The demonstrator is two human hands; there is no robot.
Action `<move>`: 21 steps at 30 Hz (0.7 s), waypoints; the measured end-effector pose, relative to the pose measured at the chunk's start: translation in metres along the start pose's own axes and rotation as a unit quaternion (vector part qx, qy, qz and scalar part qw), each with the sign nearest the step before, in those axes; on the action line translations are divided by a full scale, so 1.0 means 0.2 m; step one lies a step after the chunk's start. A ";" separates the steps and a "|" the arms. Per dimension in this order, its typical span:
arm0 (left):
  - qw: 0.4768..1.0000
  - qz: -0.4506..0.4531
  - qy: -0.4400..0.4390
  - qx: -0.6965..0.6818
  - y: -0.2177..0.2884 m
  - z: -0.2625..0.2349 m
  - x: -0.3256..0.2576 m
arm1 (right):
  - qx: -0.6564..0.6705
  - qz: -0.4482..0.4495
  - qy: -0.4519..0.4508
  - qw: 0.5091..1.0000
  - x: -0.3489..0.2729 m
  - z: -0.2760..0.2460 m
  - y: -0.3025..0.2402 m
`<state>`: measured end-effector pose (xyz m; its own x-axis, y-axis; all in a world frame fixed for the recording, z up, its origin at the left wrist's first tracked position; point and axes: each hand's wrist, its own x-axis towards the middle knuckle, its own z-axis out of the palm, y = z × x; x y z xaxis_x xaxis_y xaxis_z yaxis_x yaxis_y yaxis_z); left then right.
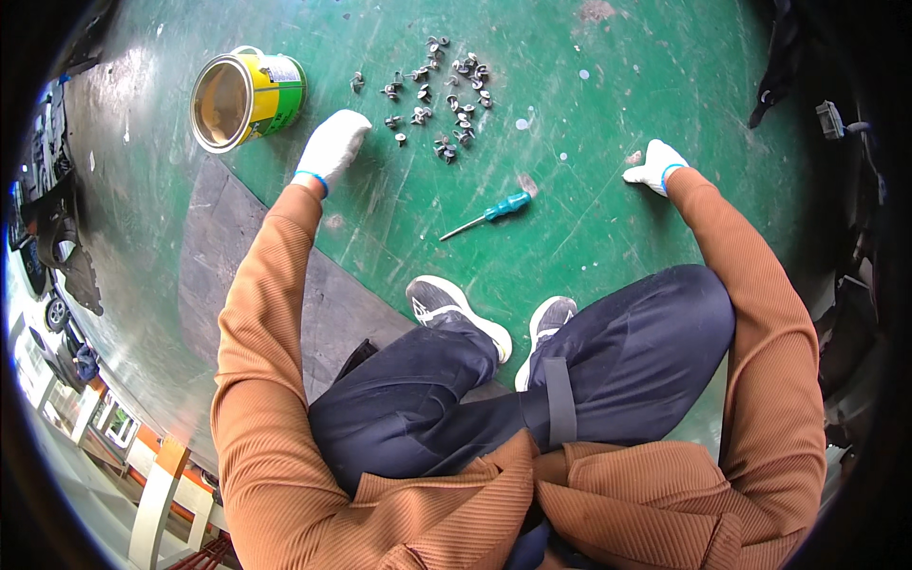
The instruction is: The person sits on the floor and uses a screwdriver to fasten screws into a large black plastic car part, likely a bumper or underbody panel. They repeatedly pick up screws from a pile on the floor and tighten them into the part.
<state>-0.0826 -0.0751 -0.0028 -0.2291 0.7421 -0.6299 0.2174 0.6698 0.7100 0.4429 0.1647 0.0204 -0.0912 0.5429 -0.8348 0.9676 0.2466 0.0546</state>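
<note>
My left hand (334, 147), in a white glove with a blue cuff, is at the green floor between a paint tin and a scatter of small fasteners. Its fingers are turned under, so whether they hold anything is hidden. The fasteners (420, 115) are dark, with pale round heads, lying loose in a rough ring. The yellow and green tin (277, 100) has its round mouth facing left and a brownish inside. Over on the right, my right hand (657, 168), gloved the same way, has thumb and fingers apart and nothing in it. A screwdriver (503, 206) with a teal handle lies between my hands.
A dark grey mat (249, 266) lies on the green floor (589, 104) at left, partly under my legs. My shoes (461, 313) are close below the screwdriver. Dark parts (57, 218) crowd the far left edge; a pale plug-like piece (831, 121) with a cable is at far right.
</note>
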 end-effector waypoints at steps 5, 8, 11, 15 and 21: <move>0.965 0.107 0.057 0.233 0.15 0.25 -0.03 | 0.004 -0.005 0.000 1.000 -0.02 -0.01 -0.01; 0.941 0.137 0.027 0.309 0.21 0.34 -0.07 | -0.001 -0.006 0.004 1.000 -0.01 0.00 0.01; 0.940 0.137 0.075 0.304 0.25 0.42 -0.09 | 0.002 -0.010 0.006 1.000 -0.02 0.00 0.00; 0.919 0.169 0.116 0.336 0.25 0.45 0.01 | -0.004 -0.011 0.007 1.000 -0.01 0.00 0.01; 0.902 0.127 0.139 0.389 0.28 0.38 0.08 | 0.000 -0.012 0.009 1.000 -0.01 0.02 0.02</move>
<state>-0.0021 -0.0236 0.0032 -0.2837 0.9115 -0.2978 0.8711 0.3748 0.3173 0.4480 0.1620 0.0206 -0.1184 0.5512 -0.8259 0.9652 0.2591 0.0346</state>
